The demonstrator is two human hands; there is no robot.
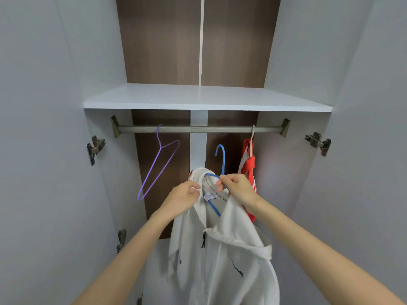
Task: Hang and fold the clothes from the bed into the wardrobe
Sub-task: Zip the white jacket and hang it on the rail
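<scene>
While both hands work below the rail [198, 129], the white hoodie [220, 260] hangs between them inside the open wardrobe, with a blue hanger [221, 157] slipped into its neck. The left hand [184, 198] pinches the hoodie's collar edge. The right hand [235, 188] grips the blue hanger just under its hook, which stands below the rail, not touching it. 1 purple hanger [161, 164] hangs on the rail at left, a red garment [250, 170] at right. A shelf [198, 97] sits above.
</scene>
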